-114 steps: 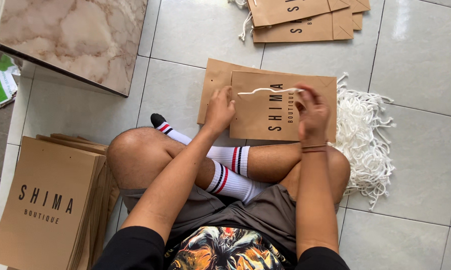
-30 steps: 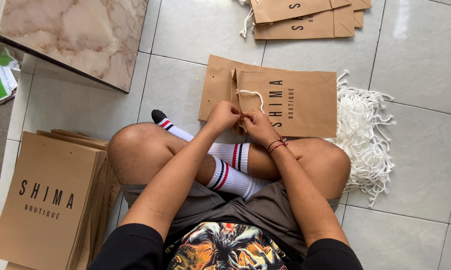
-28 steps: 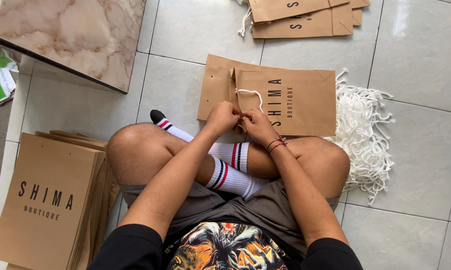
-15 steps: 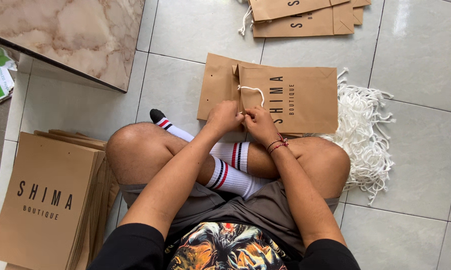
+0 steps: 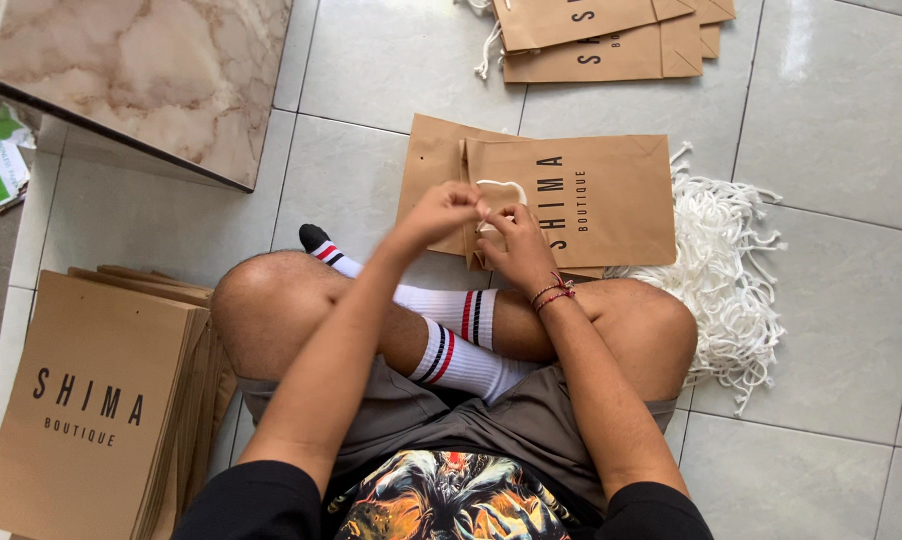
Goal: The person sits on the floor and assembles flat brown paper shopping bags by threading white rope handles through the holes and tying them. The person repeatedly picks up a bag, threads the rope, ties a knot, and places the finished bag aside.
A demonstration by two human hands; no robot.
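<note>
Pale glossy floor tiles (image 5: 831,120) filled the scene, and I used the flat brown paper bag (image 5: 581,200) in front of my crossed legs as my landmark. It lay on the floor on top of one or two more bags of the same kind, whose edges stuck out on its left side.

At the bag's left edge, where its opening was, I had both hands raised close together. My left hand (image 5: 439,212) was closed in a pinch on one end of the white cord handle (image 5: 501,187), and my right hand (image 5: 519,245), with red thread bracelets on the wrist, was pinched on the cord just beside it, fingertips nearly touching those of the left. The cord made a small loop lying on the bag's face just beyond my fingers.

Right of the bag, partly tucked under its far edge, sat a loose heap of white cords (image 5: 731,280). Beyond the bag, toward the top of the view, lay a pile of finished bags (image 5: 611,40) with cords hanging off them. Well to the left of the bag and nearer to me leaned a stack of brown bags (image 5: 91,400) beside my left knee. Further left and beyond that stack stood a marble slab (image 5: 141,70).
</note>
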